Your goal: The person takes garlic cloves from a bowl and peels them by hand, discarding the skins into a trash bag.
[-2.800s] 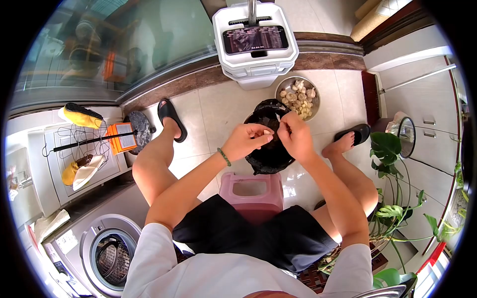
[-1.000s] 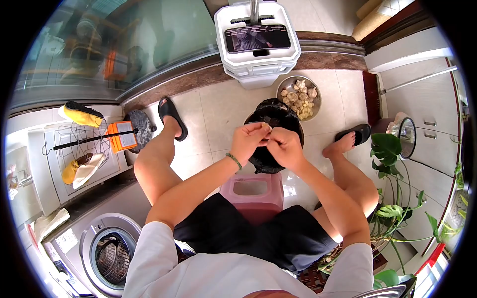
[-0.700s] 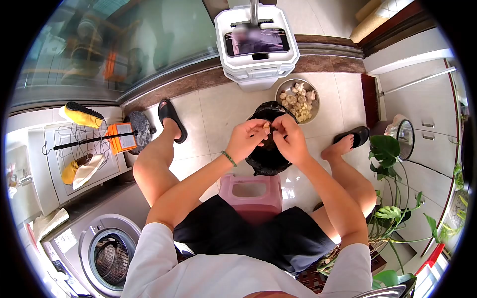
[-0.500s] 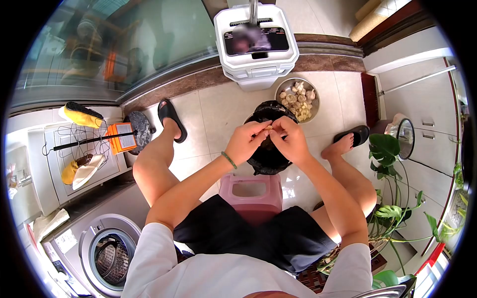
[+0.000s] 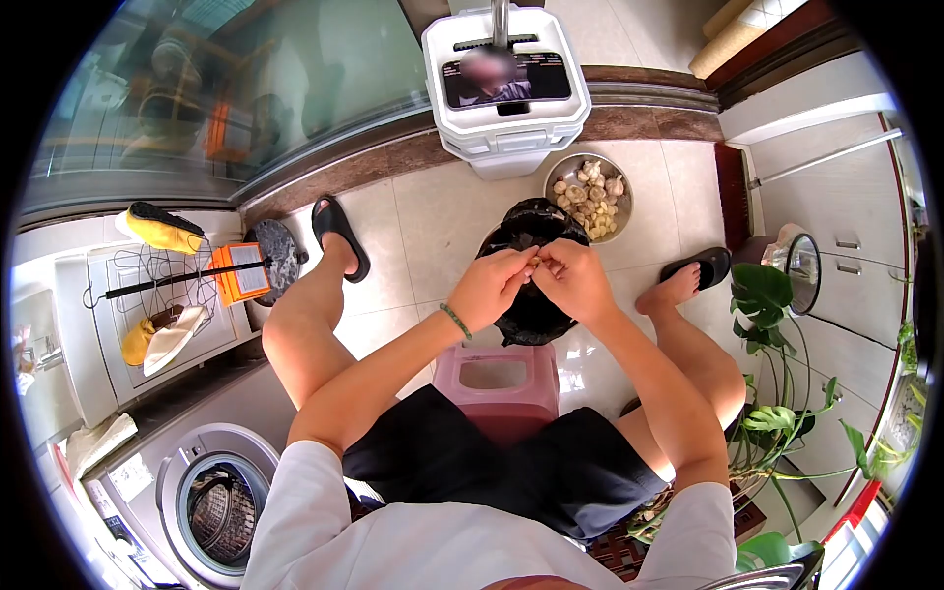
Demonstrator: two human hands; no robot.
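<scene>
Near the frame's centre, your left hand [image 5: 488, 287] and right hand [image 5: 574, 282] are pinching a garlic clove [image 5: 534, 263] between them, probably over the lined bin [image 5: 532, 320] so skins drop inside; the garlic bowl [image 5: 625, 218] is sitting just beside, likely for easy reach.

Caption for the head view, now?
Both hands pinch a small garlic clove above a black-lined bin, beside a metal bowl of garlic.

no legible text, phone screen [image 5: 531, 83] lettering too small
</scene>
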